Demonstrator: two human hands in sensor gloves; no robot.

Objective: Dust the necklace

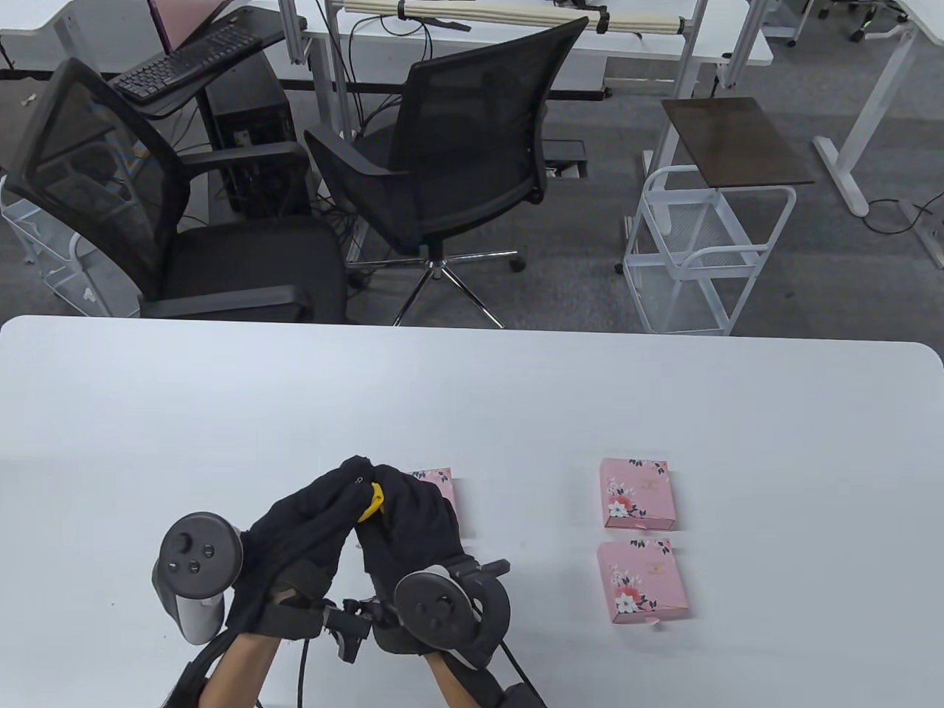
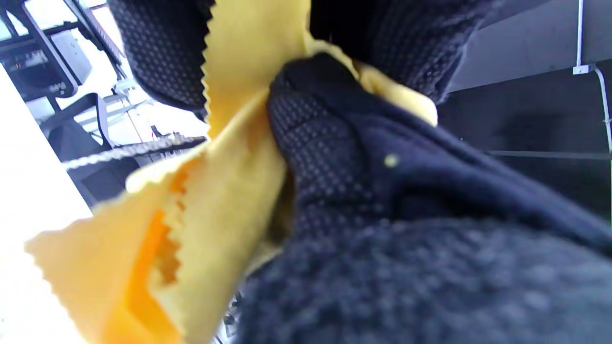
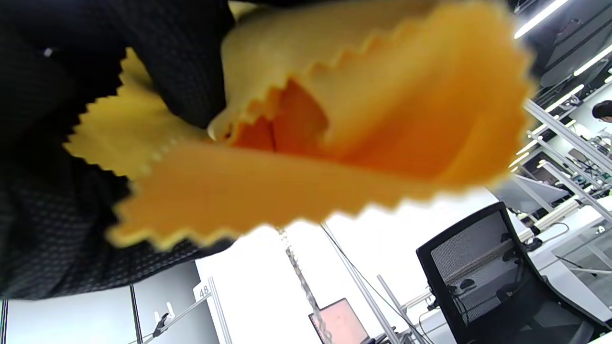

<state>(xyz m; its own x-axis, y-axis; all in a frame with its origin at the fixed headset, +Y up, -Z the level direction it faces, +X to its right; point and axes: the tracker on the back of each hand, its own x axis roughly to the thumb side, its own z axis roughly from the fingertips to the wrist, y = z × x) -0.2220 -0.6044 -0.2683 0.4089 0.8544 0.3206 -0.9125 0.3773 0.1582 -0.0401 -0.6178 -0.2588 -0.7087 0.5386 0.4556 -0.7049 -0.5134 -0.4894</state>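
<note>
Necklace chain (image 3: 299,272) hangs thin below the yellow cloth (image 1: 374,502), between both hands at 6 o'clock on the worktop (image 1: 664,398). Left hand (image 1: 295,531) and right hand (image 1: 413,523) each pinch the cloth. Best to rub slowly, with a soft grip.

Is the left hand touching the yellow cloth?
Touching. The left wrist view shows the left hand's fingertips pressed into the yellow cloth, pinching its folds with no gap.
</note>
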